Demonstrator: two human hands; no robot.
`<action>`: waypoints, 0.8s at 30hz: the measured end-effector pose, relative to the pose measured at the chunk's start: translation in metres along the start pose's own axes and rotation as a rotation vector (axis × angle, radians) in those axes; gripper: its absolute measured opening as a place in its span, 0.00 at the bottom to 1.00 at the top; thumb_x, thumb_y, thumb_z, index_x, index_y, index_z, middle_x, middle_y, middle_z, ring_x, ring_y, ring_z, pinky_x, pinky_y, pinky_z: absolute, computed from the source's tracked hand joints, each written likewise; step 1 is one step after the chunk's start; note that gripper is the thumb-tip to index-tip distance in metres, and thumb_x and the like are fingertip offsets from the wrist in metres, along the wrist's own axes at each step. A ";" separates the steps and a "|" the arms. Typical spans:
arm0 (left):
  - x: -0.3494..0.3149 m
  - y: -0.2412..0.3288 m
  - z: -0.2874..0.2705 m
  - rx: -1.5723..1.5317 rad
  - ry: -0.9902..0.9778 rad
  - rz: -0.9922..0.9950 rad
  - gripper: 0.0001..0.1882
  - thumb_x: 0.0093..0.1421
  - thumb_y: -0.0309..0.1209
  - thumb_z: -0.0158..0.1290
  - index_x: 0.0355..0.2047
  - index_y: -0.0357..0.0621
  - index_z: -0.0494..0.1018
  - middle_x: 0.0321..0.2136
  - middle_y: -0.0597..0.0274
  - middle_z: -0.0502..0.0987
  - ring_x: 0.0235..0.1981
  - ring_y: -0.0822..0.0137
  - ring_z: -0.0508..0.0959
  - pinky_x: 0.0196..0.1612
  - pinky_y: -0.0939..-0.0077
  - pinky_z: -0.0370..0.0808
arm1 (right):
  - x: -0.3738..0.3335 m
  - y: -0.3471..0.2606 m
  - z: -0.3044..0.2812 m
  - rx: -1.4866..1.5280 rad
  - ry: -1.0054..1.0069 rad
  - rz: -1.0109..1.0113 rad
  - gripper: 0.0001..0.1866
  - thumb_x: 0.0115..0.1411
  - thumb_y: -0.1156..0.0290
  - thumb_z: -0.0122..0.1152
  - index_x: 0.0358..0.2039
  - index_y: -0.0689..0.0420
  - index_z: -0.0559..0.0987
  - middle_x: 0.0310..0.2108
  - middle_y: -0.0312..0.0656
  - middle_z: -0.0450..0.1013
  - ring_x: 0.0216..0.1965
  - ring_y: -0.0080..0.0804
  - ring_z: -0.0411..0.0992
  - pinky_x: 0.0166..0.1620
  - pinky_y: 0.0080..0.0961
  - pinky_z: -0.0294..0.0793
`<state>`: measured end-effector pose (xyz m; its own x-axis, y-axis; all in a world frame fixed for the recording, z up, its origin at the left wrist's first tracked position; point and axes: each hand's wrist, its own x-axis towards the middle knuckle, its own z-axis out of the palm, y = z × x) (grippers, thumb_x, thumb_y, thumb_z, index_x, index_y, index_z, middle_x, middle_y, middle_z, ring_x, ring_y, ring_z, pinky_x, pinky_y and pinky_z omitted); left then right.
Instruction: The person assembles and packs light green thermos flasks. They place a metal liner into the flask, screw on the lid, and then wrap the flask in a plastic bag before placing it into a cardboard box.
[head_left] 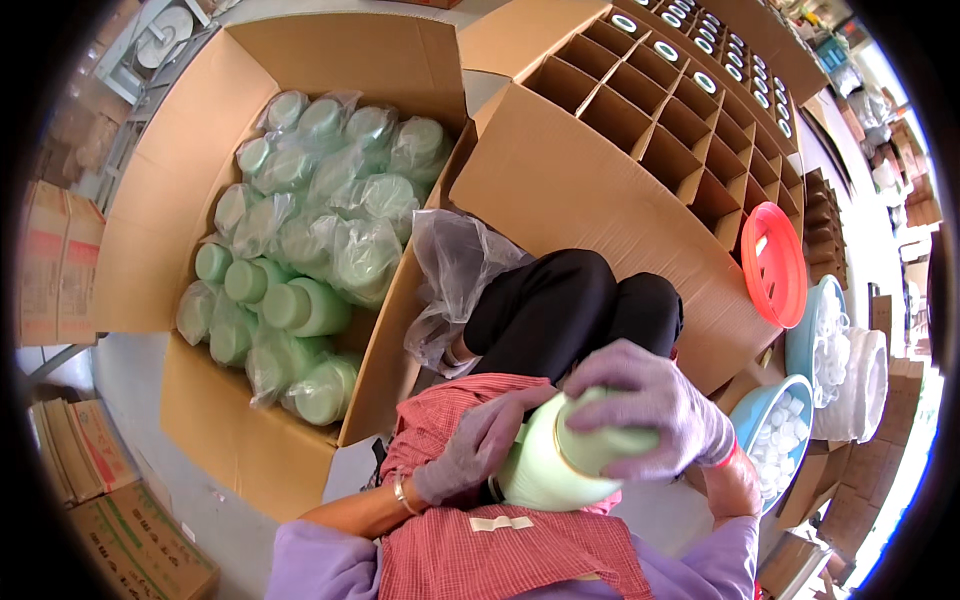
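A pale green thermos flask [540, 472] lies tilted across my lap, over a red checked apron [440, 545]. My gloved left hand [478, 448] is closed on the side of its body; the fingertips are partly hidden. Around the flask's pale green lid [590, 445], my gloved right hand [650, 405] is wrapped with bent fingers. A thin gold-coloured line runs where lid and body meet. To the left stands an open carton [345, 30] of similar flasks [300, 305], most in clear plastic bags and a few bare.
Beyond my knees is a carton with cardboard dividers [590, 190]; flasks with white-ringed tops fill its far cells. A red plastic basket [775, 265] hangs at its corner. Blue tubs [742, 420] of small white parts stand at right. A crumpled clear bag [455, 260] lies between the cartons.
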<state>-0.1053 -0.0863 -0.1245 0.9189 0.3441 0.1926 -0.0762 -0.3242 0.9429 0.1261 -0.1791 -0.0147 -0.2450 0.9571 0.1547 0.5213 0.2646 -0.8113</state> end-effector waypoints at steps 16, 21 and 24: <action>0.006 0.003 -0.035 -0.368 -0.027 -0.356 0.19 0.67 0.34 0.51 0.52 0.32 0.72 0.43 0.48 0.77 0.44 0.54 0.79 0.50 0.66 0.75 | -0.021 0.011 0.021 -0.156 0.258 0.472 0.13 0.55 0.72 0.60 0.42 0.60 0.78 0.44 0.49 0.74 0.47 0.50 0.72 0.53 0.39 0.71; 0.090 -0.163 -0.031 0.250 0.335 -0.372 0.17 0.67 0.35 0.52 0.47 0.33 0.76 0.41 0.55 0.79 0.39 0.69 0.76 0.42 0.73 0.75 | 0.032 0.022 0.000 -0.192 0.490 0.458 0.14 0.58 0.66 0.64 0.40 0.62 0.79 0.37 0.50 0.76 0.41 0.47 0.75 0.48 0.35 0.73; 0.139 -0.151 -0.028 -0.506 0.191 -0.666 0.16 0.67 0.33 0.52 0.47 0.32 0.76 0.45 0.54 0.78 0.42 0.64 0.77 0.46 0.69 0.76 | 0.035 0.052 -0.022 -0.105 0.421 0.725 0.15 0.58 0.63 0.66 0.39 0.63 0.80 0.32 0.48 0.77 0.37 0.39 0.77 0.42 0.32 0.76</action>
<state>0.0232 0.0352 -0.2326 0.7559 0.4803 -0.4449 0.2512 0.4148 0.8746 0.1623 -0.1290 -0.0392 0.4939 0.8528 -0.1696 0.5103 -0.4423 -0.7376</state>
